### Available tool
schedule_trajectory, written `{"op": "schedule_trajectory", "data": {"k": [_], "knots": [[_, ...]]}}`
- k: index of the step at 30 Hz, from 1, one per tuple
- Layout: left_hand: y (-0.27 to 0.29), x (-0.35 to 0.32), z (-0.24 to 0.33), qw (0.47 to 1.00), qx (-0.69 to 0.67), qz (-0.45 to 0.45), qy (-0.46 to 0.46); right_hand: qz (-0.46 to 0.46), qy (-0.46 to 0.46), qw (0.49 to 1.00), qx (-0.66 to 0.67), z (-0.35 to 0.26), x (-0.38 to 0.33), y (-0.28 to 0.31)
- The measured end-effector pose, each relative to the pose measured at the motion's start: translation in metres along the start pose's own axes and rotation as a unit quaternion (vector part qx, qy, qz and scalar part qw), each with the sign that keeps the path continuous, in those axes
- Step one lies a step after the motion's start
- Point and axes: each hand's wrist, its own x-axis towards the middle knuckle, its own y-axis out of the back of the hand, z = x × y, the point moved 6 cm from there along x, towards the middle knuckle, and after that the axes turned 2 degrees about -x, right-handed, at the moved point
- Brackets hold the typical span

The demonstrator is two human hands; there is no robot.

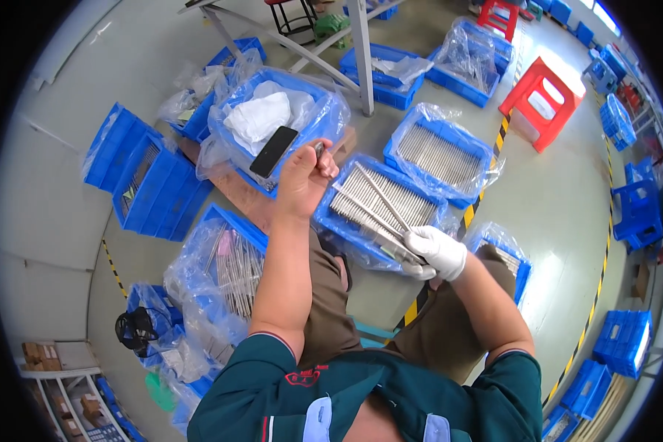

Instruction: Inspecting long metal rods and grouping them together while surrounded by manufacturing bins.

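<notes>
My left hand point(303, 180) is bare and raised beside a blue bin lined with clear plastic. Its fingers are curled, with a small dark metallic piece point(319, 150) showing at the fingertips; I cannot make out its kind. My right hand point(438, 252) wears a white glove and is closed around slim metal rods point(381, 193) whose far ends spread apart over a blue crate point(324, 215). Rows of similar metal rods point(412, 200) lie in that crate, in front of my knees. A black phone point(273, 152) rests at the lined bin's near edge, close to my left hand.
Another plastic-lined crate of rods point(438, 158) stands just beyond. Loose rods fill a crate point(239, 276) by my left leg. White cloth point(258, 112) lies in the lined bin. Stacked blue crates point(158, 184) stand left; a red stool point(544, 103) stands far right.
</notes>
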Motion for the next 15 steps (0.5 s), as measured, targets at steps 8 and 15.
{"op": "schedule_trajectory", "data": {"k": [8,15], "knots": [[-0.024,-0.031,-0.125,0.940,-0.204,0.185,0.202,0.101,0.213,0.959,0.155,-0.039,0.016,0.011],[-0.074,-0.023,-0.157,0.906,-0.369,0.072,0.196,0.315,0.391,0.864,-0.043,-0.076,0.015,0.011]]}}
